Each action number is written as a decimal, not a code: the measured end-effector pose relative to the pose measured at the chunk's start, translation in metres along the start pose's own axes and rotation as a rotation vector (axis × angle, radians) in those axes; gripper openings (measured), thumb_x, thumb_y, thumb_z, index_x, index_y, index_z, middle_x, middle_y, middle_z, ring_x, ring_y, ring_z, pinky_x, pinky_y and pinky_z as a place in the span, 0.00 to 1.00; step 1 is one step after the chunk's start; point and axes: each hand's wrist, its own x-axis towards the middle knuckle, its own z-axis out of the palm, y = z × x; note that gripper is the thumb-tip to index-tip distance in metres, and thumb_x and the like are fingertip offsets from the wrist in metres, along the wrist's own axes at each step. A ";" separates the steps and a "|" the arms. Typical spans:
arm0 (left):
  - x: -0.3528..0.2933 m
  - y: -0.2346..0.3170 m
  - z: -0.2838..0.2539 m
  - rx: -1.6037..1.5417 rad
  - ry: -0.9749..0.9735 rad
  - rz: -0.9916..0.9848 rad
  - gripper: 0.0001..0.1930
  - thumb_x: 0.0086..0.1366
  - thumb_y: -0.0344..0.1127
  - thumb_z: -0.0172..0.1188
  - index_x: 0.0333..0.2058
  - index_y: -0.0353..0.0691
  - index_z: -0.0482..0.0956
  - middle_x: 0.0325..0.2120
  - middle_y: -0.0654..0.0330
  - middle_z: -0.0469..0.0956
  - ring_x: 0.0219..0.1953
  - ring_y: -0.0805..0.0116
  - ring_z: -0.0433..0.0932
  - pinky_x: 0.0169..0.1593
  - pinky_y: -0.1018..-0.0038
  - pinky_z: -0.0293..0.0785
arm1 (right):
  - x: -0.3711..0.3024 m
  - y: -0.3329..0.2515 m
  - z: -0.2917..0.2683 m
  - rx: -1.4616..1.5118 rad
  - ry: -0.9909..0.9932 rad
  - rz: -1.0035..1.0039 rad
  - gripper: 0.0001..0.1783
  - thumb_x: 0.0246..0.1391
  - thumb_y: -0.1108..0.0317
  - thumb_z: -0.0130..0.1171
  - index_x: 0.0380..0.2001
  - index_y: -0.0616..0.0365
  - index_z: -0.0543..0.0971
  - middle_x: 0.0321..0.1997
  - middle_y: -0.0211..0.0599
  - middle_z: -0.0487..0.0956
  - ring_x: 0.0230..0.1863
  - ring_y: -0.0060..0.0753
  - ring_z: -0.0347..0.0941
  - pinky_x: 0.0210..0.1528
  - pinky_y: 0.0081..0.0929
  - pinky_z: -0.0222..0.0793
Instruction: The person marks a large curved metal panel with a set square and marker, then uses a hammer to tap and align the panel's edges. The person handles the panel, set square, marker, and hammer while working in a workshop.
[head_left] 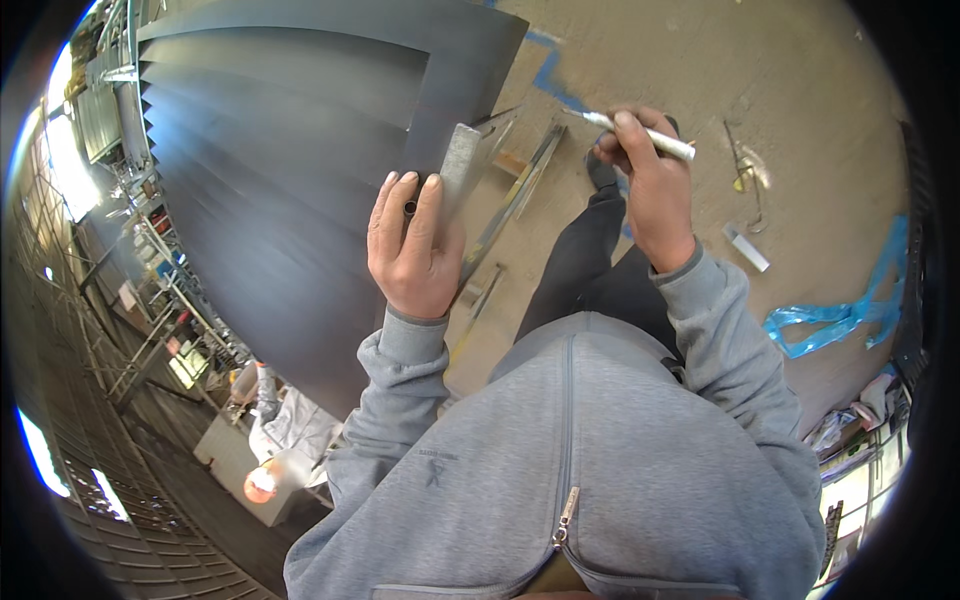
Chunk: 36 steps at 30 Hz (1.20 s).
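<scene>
Marker pen (668, 145), right of dark sheet panel (290, 130), pinched by right hand (655, 195) | left hand (417, 250): fingers extended beside metal bar (460, 155), grip unclear | apparent step: marking; next seemingly needs nib (568, 111) brought left.

At ten o'clock, a wide ribbed panel (270, 130) is dark grey, patterned with long lines and bluish where it shines. At twelve o'clock, a flat metal bar (461, 158) has silver-grey colour, slightly mottled. Between one and two o'clock, a slim round marker pen (668, 145) is white. At three o'clock, a crumpled plastic strip (825, 315) is bright blue. At six o'clock, a zipped fabric sweatshirt (480, 440) shows heathered grey.
</scene>
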 end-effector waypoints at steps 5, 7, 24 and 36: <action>-0.004 0.004 0.020 0.155 0.099 0.080 0.22 0.52 0.23 0.74 0.49 0.40 0.88 0.47 0.56 0.82 0.56 0.54 0.82 0.60 0.59 0.77 | -0.013 -0.004 -0.054 -0.167 0.017 -0.002 0.16 0.69 0.58 0.62 0.46 0.63 0.81 0.32 0.30 0.81 0.35 0.21 0.75 0.41 0.23 0.72; -0.008 0.004 0.017 0.125 0.155 0.099 0.22 0.51 0.24 0.75 0.48 0.41 0.89 0.42 0.59 0.82 0.46 0.59 0.82 0.52 0.62 0.77 | -0.027 -0.018 -0.069 -0.242 0.016 0.008 0.16 0.72 0.58 0.58 0.49 0.61 0.81 0.35 0.32 0.81 0.38 0.24 0.77 0.45 0.24 0.73; 0.031 0.157 0.017 -0.440 -0.043 0.041 0.23 0.51 0.26 0.72 0.49 0.44 0.85 0.35 0.58 0.83 0.32 0.60 0.82 0.35 0.66 0.80 | 0.002 -0.181 -0.071 -0.805 -0.554 -0.629 0.12 0.71 0.63 0.61 0.45 0.61 0.84 0.45 0.36 0.77 0.44 0.32 0.73 0.48 0.28 0.69; 0.157 0.268 0.048 -0.610 0.075 -0.100 0.20 0.57 0.29 0.71 0.49 0.44 0.85 0.40 0.55 0.84 0.36 0.57 0.86 0.38 0.65 0.83 | 0.116 -0.343 -0.109 -1.009 -0.941 -0.551 0.15 0.65 0.69 0.62 0.53 0.64 0.81 0.44 0.38 0.82 0.40 0.26 0.75 0.44 0.22 0.71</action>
